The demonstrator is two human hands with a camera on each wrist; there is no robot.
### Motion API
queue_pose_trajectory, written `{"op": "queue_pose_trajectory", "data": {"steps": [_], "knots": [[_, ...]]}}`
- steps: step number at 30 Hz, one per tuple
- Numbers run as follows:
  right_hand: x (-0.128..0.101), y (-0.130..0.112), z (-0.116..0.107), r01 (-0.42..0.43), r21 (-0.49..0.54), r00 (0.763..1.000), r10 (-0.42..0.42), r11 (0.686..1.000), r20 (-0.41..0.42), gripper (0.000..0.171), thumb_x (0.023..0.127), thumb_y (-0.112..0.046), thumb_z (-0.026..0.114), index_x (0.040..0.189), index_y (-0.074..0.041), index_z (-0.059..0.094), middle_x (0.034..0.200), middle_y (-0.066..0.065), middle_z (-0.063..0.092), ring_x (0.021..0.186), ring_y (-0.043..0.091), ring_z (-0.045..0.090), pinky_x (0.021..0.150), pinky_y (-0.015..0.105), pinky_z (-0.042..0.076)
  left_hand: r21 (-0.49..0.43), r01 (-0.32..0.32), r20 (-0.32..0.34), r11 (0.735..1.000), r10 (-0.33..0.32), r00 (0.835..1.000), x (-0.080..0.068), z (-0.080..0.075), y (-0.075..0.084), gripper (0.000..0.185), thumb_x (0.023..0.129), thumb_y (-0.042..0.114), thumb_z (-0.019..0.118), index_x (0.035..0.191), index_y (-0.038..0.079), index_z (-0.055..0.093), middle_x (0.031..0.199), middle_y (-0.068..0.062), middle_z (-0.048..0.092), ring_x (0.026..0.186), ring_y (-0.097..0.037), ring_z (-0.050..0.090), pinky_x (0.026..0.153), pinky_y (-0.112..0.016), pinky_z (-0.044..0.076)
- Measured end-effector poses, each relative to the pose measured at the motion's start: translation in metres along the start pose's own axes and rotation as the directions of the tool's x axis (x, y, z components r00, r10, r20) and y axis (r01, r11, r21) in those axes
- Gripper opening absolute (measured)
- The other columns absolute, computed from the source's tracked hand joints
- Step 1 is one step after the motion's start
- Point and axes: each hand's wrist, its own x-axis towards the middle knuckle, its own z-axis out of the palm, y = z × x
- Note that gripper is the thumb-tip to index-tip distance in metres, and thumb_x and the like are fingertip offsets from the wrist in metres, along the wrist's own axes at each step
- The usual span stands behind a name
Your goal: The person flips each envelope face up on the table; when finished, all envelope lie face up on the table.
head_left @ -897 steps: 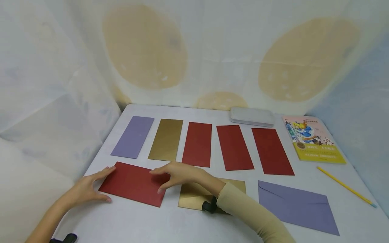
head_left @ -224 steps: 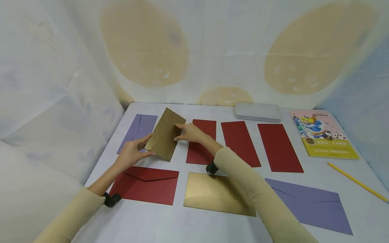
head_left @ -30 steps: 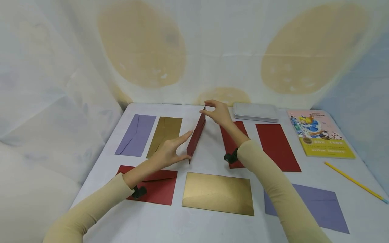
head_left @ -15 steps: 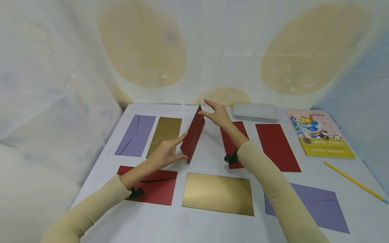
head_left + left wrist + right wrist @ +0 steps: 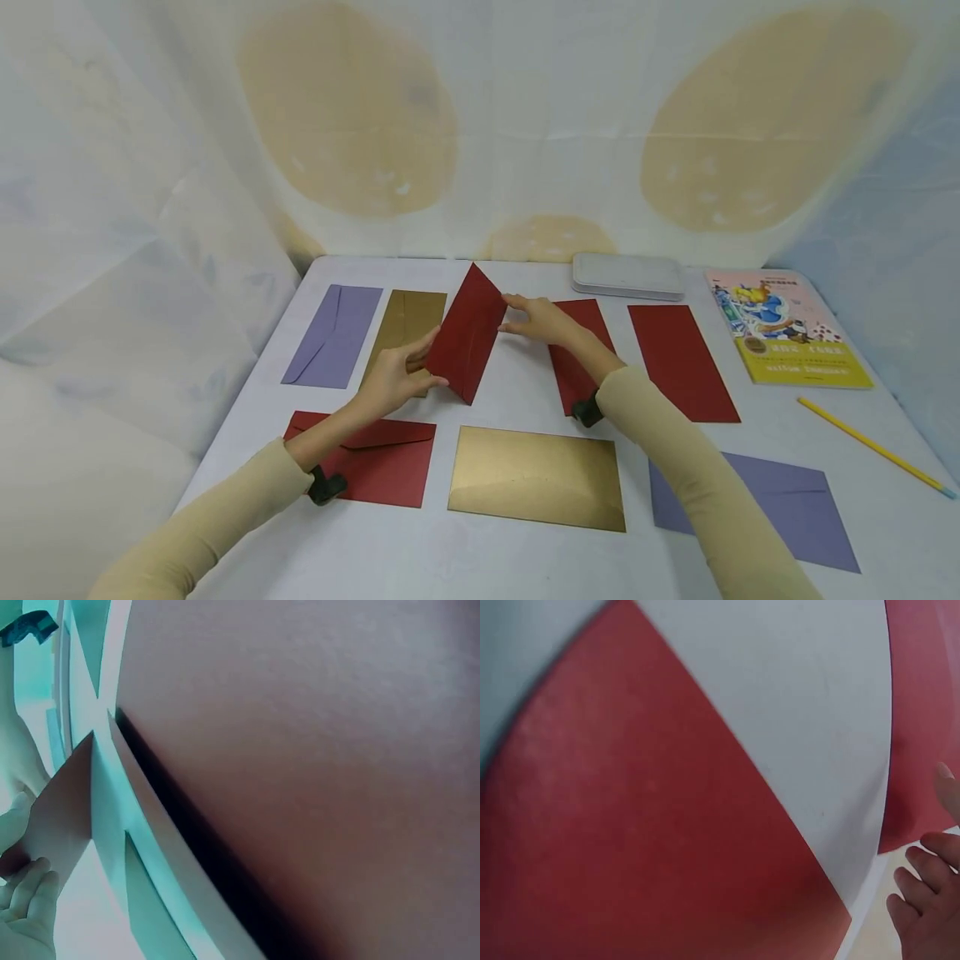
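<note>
A red envelope (image 5: 468,337) stands tilted above the table, its broad face towards me and its far corner raised. My left hand (image 5: 390,379) pinches its lower left edge, thumb at the near bottom side. At the right edge my right hand (image 5: 536,321) holds it with thumb and forefinger, partly curled. In the left wrist view the envelope (image 5: 64,817) shows between the two hands. To its left lie a gold envelope (image 5: 408,321) and a purple envelope (image 5: 333,333), flap sides up. My right forearm passes over another red envelope (image 5: 577,317).
Nearer me lie a red envelope (image 5: 390,467) with its flap showing, a gold envelope (image 5: 536,479) and a purple envelope (image 5: 787,508). One more red envelope (image 5: 682,362) lies at right. Behind and beside are a pale case (image 5: 628,277), a book (image 5: 787,329) and a pencil (image 5: 873,446).
The red envelope has turned from nearly edge-on to broad face forward, leaning left. My right hand moved down to its right edge. The gold envelope held earlier now lies flat, flap side up.
</note>
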Motion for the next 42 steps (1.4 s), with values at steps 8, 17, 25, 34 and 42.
{"op": "queue_pose_trajectory", "data": {"steps": [8, 17, 25, 34, 42], "knots": [[-0.003, -0.002, 0.009, 0.060, -0.081, 0.995, -0.053, 0.995, 0.079, 0.072, 0.091, -0.034, 0.068, 0.146, 0.000, 0.038, 0.152, 0.015, 0.034, 0.138, 0.029, 0.034, 0.111, 0.044, 0.029, 0.008, 0.078, 0.021, 0.997, -0.078, 0.997, -0.004, 0.005, -0.005, 0.080, 0.073, 0.012, 0.083, 0.143, 0.005, 0.045, 0.136, -0.016, 0.051, 0.107, -0.029, 0.063, 0.082, -0.031, 0.053], [-0.003, -0.007, 0.009, 0.040, -0.187, 0.993, -0.018, 0.981, 0.121, 0.071, 0.093, -0.035, 0.065, 0.146, 0.001, 0.036, 0.153, 0.016, 0.031, 0.139, 0.032, 0.031, 0.113, 0.052, 0.018, -0.024, 0.220, 0.103, 0.975, -0.216, 0.971, -0.003, 0.011, -0.005, 0.073, 0.075, 0.014, 0.083, 0.139, 0.000, 0.049, 0.115, -0.022, 0.065, 0.102, -0.028, 0.066, 0.082, -0.036, 0.054], [-0.003, -0.010, 0.009, 0.015, -0.212, 0.992, 0.012, 0.977, 0.127, 0.070, 0.094, -0.036, 0.064, 0.146, 0.001, 0.036, 0.153, 0.016, 0.030, 0.140, 0.031, 0.029, 0.113, 0.050, 0.019, -0.020, 0.262, 0.111, 0.965, -0.259, 0.960, -0.004, 0.015, -0.006, 0.068, 0.075, 0.010, 0.083, 0.134, -0.004, 0.053, 0.121, -0.022, 0.062, 0.102, -0.028, 0.066, 0.079, -0.031, 0.055], [-0.003, -0.007, 0.012, 0.007, -0.222, 0.994, 0.017, 0.975, 0.109, 0.071, 0.093, -0.037, 0.065, 0.146, 0.001, 0.037, 0.153, 0.016, 0.030, 0.141, 0.030, 0.027, 0.113, 0.049, 0.019, -0.062, 0.246, 0.129, 0.967, -0.237, 0.963, -0.009, 0.012, -0.008, 0.064, 0.077, 0.007, 0.081, 0.132, -0.009, 0.053, 0.113, -0.022, 0.066, 0.102, -0.030, 0.066, 0.079, -0.031, 0.055], [-0.014, -0.012, 0.010, 0.067, -0.236, 0.995, -0.047, 0.970, 0.088, 0.068, 0.092, -0.036, 0.066, 0.144, 0.002, 0.041, 0.151, 0.016, 0.035, 0.141, 0.030, 0.029, 0.112, 0.050, 0.021, 0.247, -0.096, 0.267, 0.964, 0.028, 0.963, -0.009, 0.006, 0.001, 0.053, 0.086, 0.024, 0.075, 0.131, 0.002, 0.059, 0.083, -0.009, 0.069, 0.057, -0.005, 0.042, 0.052, -0.019, 0.039]]}}
